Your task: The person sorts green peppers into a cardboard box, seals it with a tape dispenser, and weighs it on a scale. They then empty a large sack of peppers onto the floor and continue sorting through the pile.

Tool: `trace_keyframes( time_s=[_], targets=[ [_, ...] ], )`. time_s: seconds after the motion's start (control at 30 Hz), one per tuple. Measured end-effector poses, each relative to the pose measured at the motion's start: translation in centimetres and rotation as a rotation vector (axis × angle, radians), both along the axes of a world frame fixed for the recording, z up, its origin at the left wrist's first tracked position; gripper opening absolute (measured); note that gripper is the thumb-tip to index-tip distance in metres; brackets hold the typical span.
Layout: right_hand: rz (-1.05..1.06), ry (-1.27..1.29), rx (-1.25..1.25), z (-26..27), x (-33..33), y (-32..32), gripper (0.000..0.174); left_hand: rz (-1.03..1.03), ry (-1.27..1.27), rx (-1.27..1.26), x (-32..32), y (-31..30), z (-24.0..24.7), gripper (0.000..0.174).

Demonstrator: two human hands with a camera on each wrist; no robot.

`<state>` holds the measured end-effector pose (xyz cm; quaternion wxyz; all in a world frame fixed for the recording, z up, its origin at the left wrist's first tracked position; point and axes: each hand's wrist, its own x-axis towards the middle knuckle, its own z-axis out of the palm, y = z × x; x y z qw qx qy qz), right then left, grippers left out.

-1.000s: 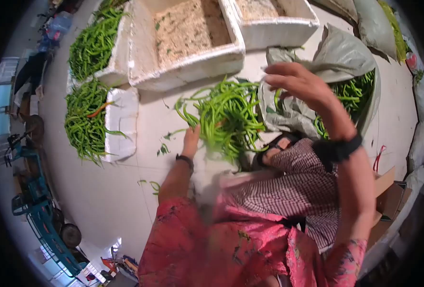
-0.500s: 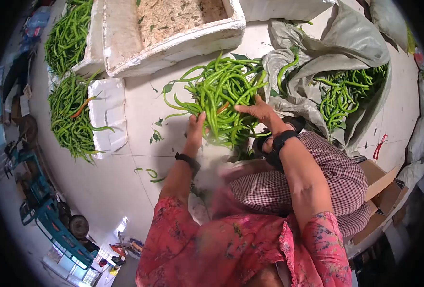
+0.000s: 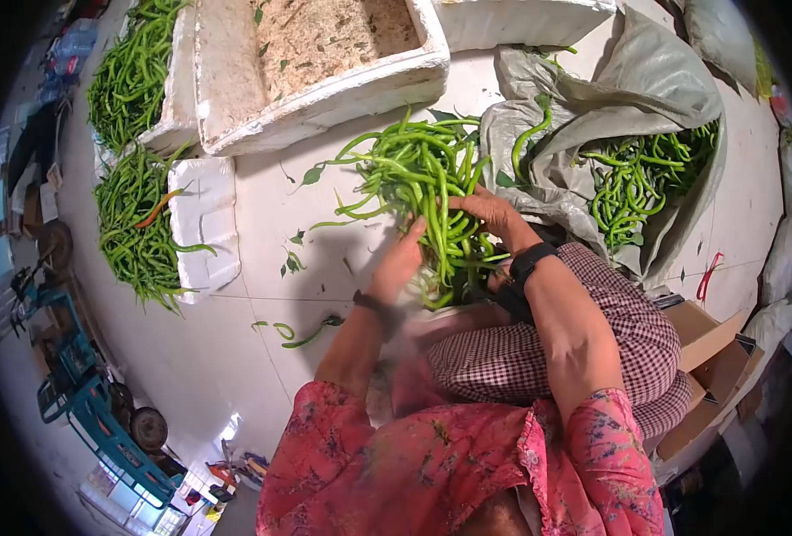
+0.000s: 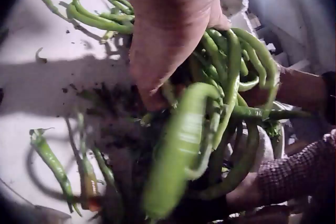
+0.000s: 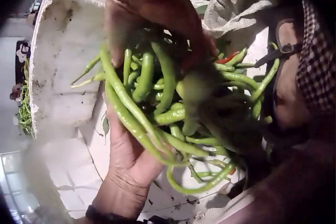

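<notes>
Head view: the left hand [image 3: 398, 265] and right hand [image 3: 500, 219], fingers curled, grip a bunch of peppers [image 3: 418, 170] between them, over the floor [image 3: 275, 210]. A box [image 3: 325, 112] stands across the far side; a sack [image 3: 655, 89] crowds the right; leaves [image 3: 292, 262] lie left.

I can read no word, brand, number or sign in any of my 3 views. If the teal vehicle [image 3: 121, 442] to my left carries lettering, it is too small for me to make out. The cardboard box [image 3: 701, 329] at my right shows me nothing legible.
</notes>
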<state>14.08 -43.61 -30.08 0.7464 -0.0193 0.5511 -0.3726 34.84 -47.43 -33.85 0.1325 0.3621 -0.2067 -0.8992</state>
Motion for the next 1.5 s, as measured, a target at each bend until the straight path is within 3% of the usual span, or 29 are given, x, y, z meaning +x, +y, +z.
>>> trace_keyframes(
  time_s=[0.1, 0.17, 0.23, 0.27, 0.33, 0.37, 0.43, 0.47, 0.5, 0.57, 0.67, 0.7, 0.77, 0.8, 0.83, 0.87, 0.9, 0.93, 0.97, 1.03, 1.1, 1.17, 1.33, 1.5],
  targets=[
    [0.139, 0.019, -0.195, 2.7, -0.9, -0.9, 0.065, 0.048, -0.107, -0.07, -0.4, 0.4, 3.9, 0.056],
    [0.189, 0.063, -0.272, 8.1, -1.2, -2.2, 0.06, 0.07, -0.132, -0.124, -0.2, -0.3, 7.1, 0.05],
    [0.452, 0.241, -0.326, 14.8, -1.8, -4.8, 0.06, -0.024, -0.218, -0.267, 0.7, -2.0, 9.2, 0.046],
    [0.454, 0.247, -0.33, 15.2, -1.4, -5.6, 0.06, 0.071, -0.249, -0.298, 0.0, -2.5, 12.1, 0.045],
    [0.382, 0.54, -0.769, 16.0, -1.0, -7.3, 0.062, 0.046, -0.113, -0.389, 1.5, -5.1, 15.3, 0.05],
    [0.428, 0.589, -0.77, 17.8, -1.1, -8.7, 0.059, 0.125, -0.137, -0.574, -1.0, -6.0, 21.5, 0.052],
    [0.526, 0.716, -0.747, 24.1, -1.5, -12.2, 0.056, 0.138, 0.006, -0.613, 0.0, -9.9, 25.2, 0.048],
    [0.499, 0.667, -0.745, 26.6, -1.8, -12.7, 0.059, 0.156, 0.152, -0.662, 0.2, -12.1, 27.0, 0.044],
    [0.471, 0.619, -0.743, 29.2, -2.1, -13.2, 0.061, 0.26, -0.062, -0.572, -0.7, -14.0, 30.3, 0.046],
    [0.178, 0.648, -1.017, 33.2, -3.3, -11.6, 0.059, 0.331, -0.063, -0.823, -2.5, -19.4, 32.4, 0.039],
    [0.082, 0.743, -1.641, 29.7, -9.3, -10.7, 0.044, 0.545, -0.246, -0.932, -1.3, -21.0, 29.2, 0.045],
    [0.135, 0.883, -1.303, 27.9, -10.7, -9.1, 0.051, 0.611, -0.27, -0.975, -0.1, -20.4, 25.8, 0.045],
    [0.226, 1.065, -0.589, 23.8, -12.9, -5.4, 0.066, 0.419, -0.407, -0.867, 1.3, -17.1, 18.8, 0.037],
    [0.251, 0.868, -0.442, 21.7, -13.7, -3.0, 0.067, 0.128, -0.589, -0.951, 0.7, -14.4, 18.1, 0.035],
    [0.302, 0.825, -0.249, 19.0, -14.3, -0.7, 0.07, 0.011, -0.533, -1.072, 0.9, -13.9, 13.2, 0.04],
    [0.463, 0.74, -0.193, 15.7, -15.7, 1.7, 0.066, -0.086, -0.604, -1.039, -0.2, -13.3, 10.2, 0.05],
    [0.616, 0.653, -0.138, 13.6, -16.6, 3.2, 0.063, -0.217, -0.687, -1.234, -1.0, -13.2, 7.3, 0.053],
    [0.709, 0.647, -0.111, 13.4, -16.2, 3.5, 0.059, -0.447, -0.772, -1.415, -1.4, -14.0, 4.6, 0.07],
    [0.803, 0.636, -0.081, 13.2, -15.8, 3.8, 0.055, -0.453, -0.775, -1.411, -1.9, -14.6, 2.5, 0.07],
    [0.827, 0.642, -0.099, 13.0, -15.6, 3.3, 0.053, -0.686, -0.843, -1.733, -3.5, -15.3, -0.7, 0.091],
    [0.735, 0.71, -0.298, 13.4, -15.7, 2.7, 0.051, -0.77, -0.878, -1.717, -5.2, -16.1, -2.7, 0.098],
    [0.62, 0.668, -0.321, 13.3, -16.1, 3.0, 0.05, -0.923, -0.961, -1.694, -6.0, -16.5, -4.0, 0.114],
    [0.538, 0.627, -0.184, 11.7, -18.4, 5.6, 0.058, -0.827, -0.905, -1.877, -6.4, -13.3, -5.4, 0.106],
    [0.51, 0.465, -0.14, 9.9, -18.1, 6.9, 0.062, -0.736, -0.955, -1.71, -4.2, -9.3, -6.5, 0.083]
  ],
)
